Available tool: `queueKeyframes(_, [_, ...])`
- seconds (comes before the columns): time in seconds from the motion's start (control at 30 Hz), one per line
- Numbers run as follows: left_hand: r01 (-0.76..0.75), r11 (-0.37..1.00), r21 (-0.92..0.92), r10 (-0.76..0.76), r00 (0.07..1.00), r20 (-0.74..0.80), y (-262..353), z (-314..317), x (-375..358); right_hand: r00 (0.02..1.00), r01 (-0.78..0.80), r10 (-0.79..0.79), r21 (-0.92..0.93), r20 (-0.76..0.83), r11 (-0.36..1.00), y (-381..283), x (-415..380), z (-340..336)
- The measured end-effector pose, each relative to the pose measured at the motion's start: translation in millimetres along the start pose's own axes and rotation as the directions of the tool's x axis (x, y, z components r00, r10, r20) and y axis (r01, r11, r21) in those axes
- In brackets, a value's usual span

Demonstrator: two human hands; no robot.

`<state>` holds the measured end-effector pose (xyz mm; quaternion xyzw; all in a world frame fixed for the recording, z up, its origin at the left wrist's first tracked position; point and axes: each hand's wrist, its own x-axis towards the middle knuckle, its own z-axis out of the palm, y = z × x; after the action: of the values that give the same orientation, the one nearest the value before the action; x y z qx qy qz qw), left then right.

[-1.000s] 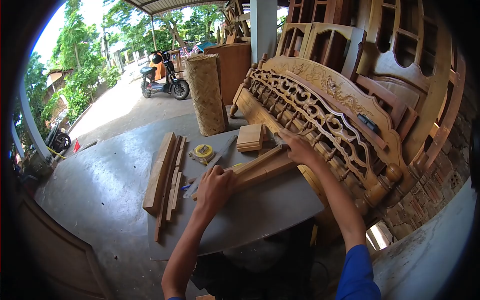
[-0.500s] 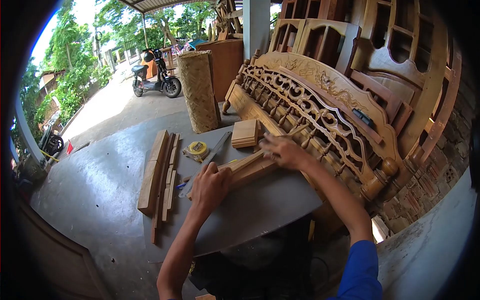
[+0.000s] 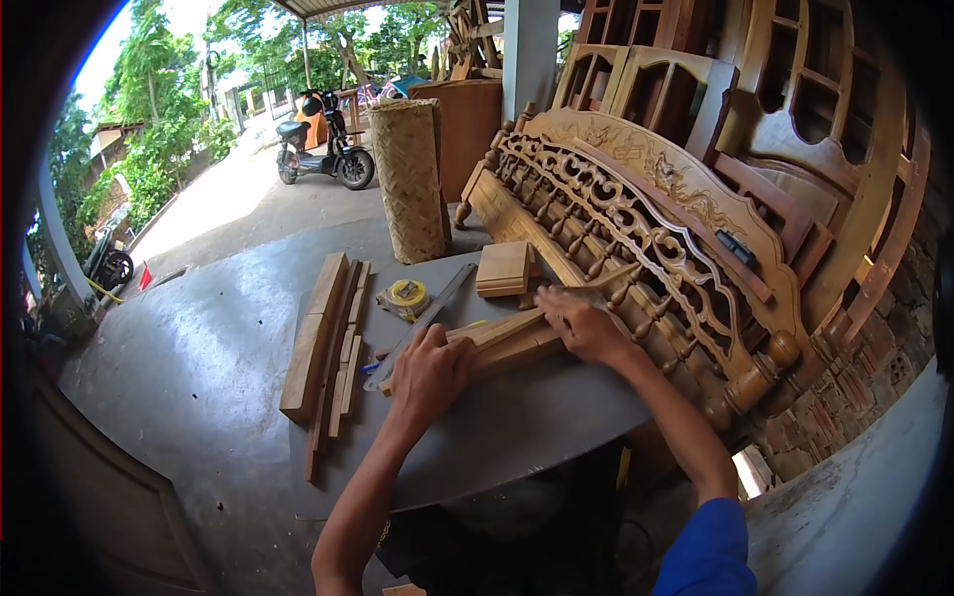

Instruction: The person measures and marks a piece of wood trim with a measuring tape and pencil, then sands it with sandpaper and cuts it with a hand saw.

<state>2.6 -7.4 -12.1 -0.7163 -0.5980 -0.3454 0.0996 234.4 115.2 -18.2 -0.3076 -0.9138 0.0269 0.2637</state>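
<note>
My left hand presses down on the near end of a long wooden strip that lies across a grey tabletop. My right hand rests on the far end of the same strip, fingers curled over its top edge, with a thin stick under the fingers. A second, thicker piece lies under the strip. A metal ruler lies beside my left hand, and a blue pen pokes out by it.
A yellow tape measure and a small stack of wooden blocks sit further back. Several wooden slats lie at the table's left. A carved wooden bed headboard stands right of the table. A woven roll and scooter stand beyond.
My right hand has come back from the headboard side and settled onto the far end of the strip. My left hand has stayed in place.
</note>
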Motion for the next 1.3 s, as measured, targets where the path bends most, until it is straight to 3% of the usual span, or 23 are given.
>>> queueKeyframes(0.1, [0.006,0.999,0.032,-0.006,1.000,0.012,5,-2,-6,0.888,-0.459,0.455,0.067,0.072,0.886,32,7,-16])
queueKeyframes(0.13, [-0.003,0.999,0.044,0.004,1.000,-0.012,6,-2,-3,0.869,-0.475,0.468,-0.003,-0.161,0.880,81,7,6])
queueKeyframes(0.23, [0.020,1.000,-0.008,-0.020,0.999,-0.025,2,2,-3,0.977,-0.210,0.205,-0.111,-0.051,0.971,24,3,2])
queueKeyframes(0.27, [0.011,1.000,-0.010,-0.012,0.999,-0.045,2,1,1,0.999,0.034,-0.034,-0.030,0.003,0.999,7,-2,-4])
queueKeyframes(0.37, [0.018,1.000,-0.012,-0.019,1.000,-0.025,5,2,-13,0.879,-0.470,0.463,0.044,0.114,0.882,45,1,-24])
queueKeyframes(0.43, [0.005,1.000,0.014,-0.004,0.999,-0.053,6,1,-4,0.908,-0.416,0.418,0.046,-0.031,0.908,49,-1,-24])
queueKeyframes(0.5, [-0.001,1.000,0.023,0.002,0.999,-0.037,3,1,-2,0.992,-0.019,0.011,-0.057,-0.127,0.998,32,-7,-1])
queueKeyframes(0.57, [0.020,1.000,0.020,-0.019,0.999,-0.027,5,6,-11,0.959,-0.281,0.279,-0.033,-0.051,0.959,51,1,-18])
queueKeyframes(0.63, [-0.010,0.999,0.036,0.012,0.998,-0.055,6,2,-5,0.841,-0.540,0.540,-0.013,0.007,0.841,54,9,-40])
queueKeyframes(0.67, [-0.005,1.000,0.026,0.006,0.999,-0.048,6,1,-4,0.736,-0.657,0.660,-0.080,0.149,0.750,43,17,-50])
queueKeyframes(0.7, [0.000,1.000,0.014,0.000,0.999,-0.044,6,1,-6,0.855,-0.518,0.517,0.042,0.035,0.854,39,10,-26])
queueKeyframes(0.73, [0.009,1.000,0.000,-0.009,0.999,-0.041,5,2,-4,0.968,-0.252,0.252,0.027,0.006,0.967,17,1,-14])
queueKeyframes(0.83, [0.020,1.000,0.012,-0.019,0.999,-0.043,9,2,-5,0.975,-0.217,0.219,0.050,-0.040,0.975,30,2,-16])
queueKeyframes(0.9, [0.016,1.000,0.013,-0.015,0.999,-0.050,10,6,-12,0.804,-0.593,0.594,0.064,0.000,0.803,66,9,-29])
queueKeyframes(0.93, [0.003,1.000,0.020,-0.002,0.997,-0.078,7,5,-7,0.880,-0.447,0.451,0.061,-0.150,0.892,74,8,-16])
queueKeyframes(0.97, [0.000,1.000,0.024,0.001,0.998,-0.067,5,3,-4,0.946,-0.274,0.268,-0.012,-0.184,0.962,79,3,1])
queueKeyframes(1.03, [0.018,1.000,0.011,-0.018,0.999,-0.039,8,2,-6,0.998,0.006,-0.012,0.095,0.061,0.995,16,-5,-22])
queueKeyframes(1.07, [0.024,1.000,0.012,-0.024,0.998,-0.050,11,2,-3,1.000,0.025,-0.027,0.115,0.016,0.993,29,-6,-25])
queueKeyframes(1.1, [0.030,0.999,0.012,-0.030,0.999,-0.038,13,0,-3,0.979,-0.196,0.199,0.089,-0.037,0.977,63,-5,-22])
queueKeyframes(1.13, [0.028,0.999,0.020,-0.027,0.999,-0.030,14,-2,-6,0.853,-0.519,0.512,0.049,0.101,0.854,69,1,-35])
queueKeyframes(1.17, [0.022,1.000,0.017,-0.022,0.999,-0.032,13,0,-6,0.634,-0.759,0.750,-0.032,0.189,0.650,73,13,-52])
queueKeyframes(1.23, [0.017,1.000,0.016,-0.016,0.998,-0.054,6,6,-7,0.918,-0.382,0.381,0.011,-0.106,0.924,88,3,-15])
queueKeyframes(1.3, [0.022,1.000,0.007,-0.022,0.998,-0.052,8,2,-5,0.999,-0.038,0.037,0.110,0.012,0.993,34,-5,-18])
